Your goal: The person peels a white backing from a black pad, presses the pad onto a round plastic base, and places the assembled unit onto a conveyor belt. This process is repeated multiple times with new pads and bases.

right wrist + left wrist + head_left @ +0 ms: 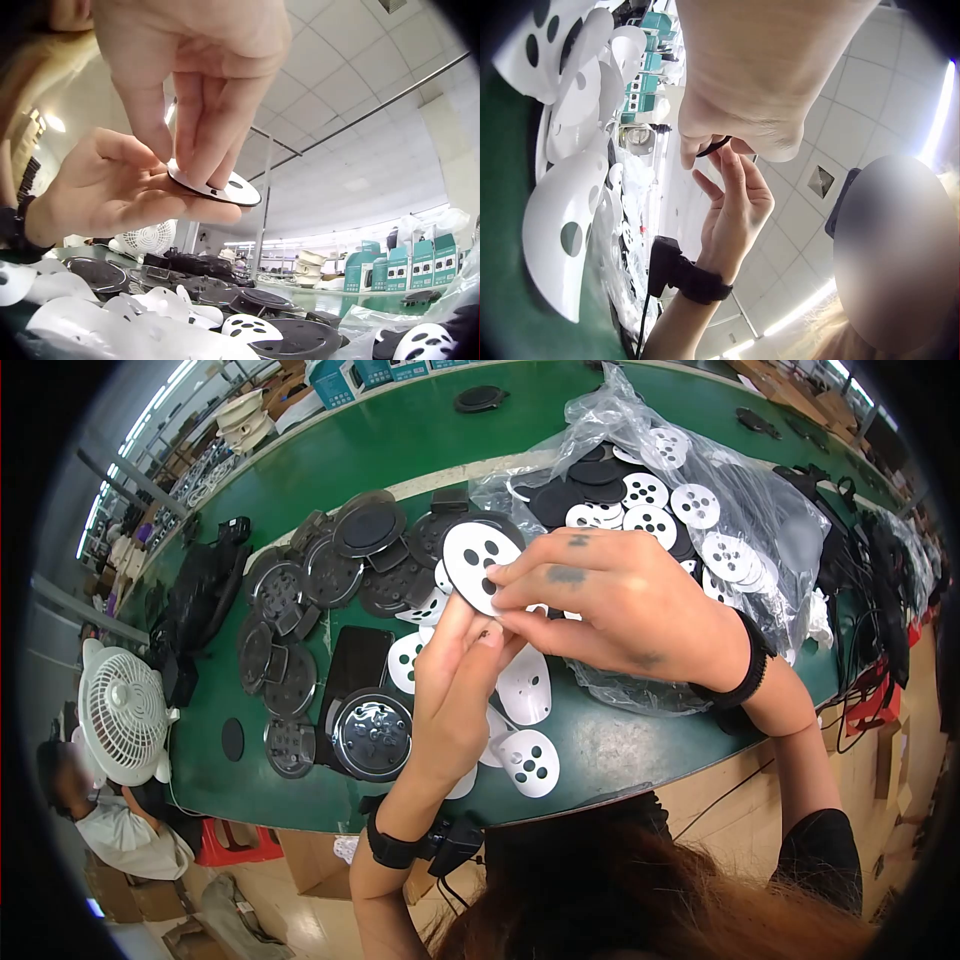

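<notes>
A white round disc with black holes (478, 563) is held up above the green table (420, 440), pinched between both hands. My left hand (468, 628) comes up from below and grips its lower edge with thumb and fingers. My right hand (512, 588) reaches in from the right and pinches the same edge. In the right wrist view the disc (225, 192) lies flat between the right hand's fingers (199, 142) and the left hand (120, 187). From the left wrist, only a dark sliver of the disc (716, 145) shows under my left hand (742, 112), with the right hand (731, 199) behind it.
Several black round housings (330, 575) lie on the left of the table. A clear plastic bag (700, 510) of black and white discs sits at the right. White holed pieces (530, 760) lie under my hands. A white fan (122, 712) and another person (100, 810) are at lower left.
</notes>
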Motion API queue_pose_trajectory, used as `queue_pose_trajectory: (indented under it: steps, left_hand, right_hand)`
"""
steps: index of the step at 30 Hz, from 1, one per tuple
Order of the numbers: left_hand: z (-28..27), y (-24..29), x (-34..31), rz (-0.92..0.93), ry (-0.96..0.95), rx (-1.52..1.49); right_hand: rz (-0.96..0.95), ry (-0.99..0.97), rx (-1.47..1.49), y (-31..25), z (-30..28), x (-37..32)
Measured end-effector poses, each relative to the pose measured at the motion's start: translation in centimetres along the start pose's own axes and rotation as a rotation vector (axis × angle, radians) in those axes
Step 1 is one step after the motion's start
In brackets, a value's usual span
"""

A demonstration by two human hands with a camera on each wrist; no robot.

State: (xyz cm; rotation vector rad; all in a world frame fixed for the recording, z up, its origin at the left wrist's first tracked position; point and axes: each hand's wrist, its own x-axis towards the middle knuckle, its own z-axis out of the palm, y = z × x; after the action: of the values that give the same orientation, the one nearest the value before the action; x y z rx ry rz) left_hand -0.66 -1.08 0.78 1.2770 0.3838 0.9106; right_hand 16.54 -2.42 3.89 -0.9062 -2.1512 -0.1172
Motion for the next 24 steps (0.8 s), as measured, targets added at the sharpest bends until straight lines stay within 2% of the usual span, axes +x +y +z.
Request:
queue_pose_trajectory:
  steps: [2, 4, 10, 13, 20, 24]
  left_hand:
    - [0.0, 0.0, 0.0, 0.004, 0.004, -0.002]
    - [0.0, 0.0, 0.0, -0.007, 0.012, 0.017]
    - [-0.2, -0.1, -0.1, -0.028, 0.02, 0.069]
    - [-0.1, -0.2, 0.0, -0.03, 0.034, 0.044]
    - [0.0, -0.3, 0.1, -0.032, 0.075, 0.126]
    - [-0.1, -0.2, 0.2, -0.059, 0.061, 0.004]
  right_hand:
    - [-0.001, -0.005, 0.008, -0.1, -0.2, 0.0]
    - [0.039, -0.117, -0.08, -0.5, -0.6, 0.0]
    - [-0.023, -0.078, -0.224, -0.9, 0.3, -0.5]
    - [0.008, -0.096, -0.254, -1.3, 0.4, -0.6]
    - [-0.026, -0.058, -0.151, -0.6, 0.4, -0.4]
    - [0.03, -0.049, -0.019, -0.1, 0.6, -0.3]
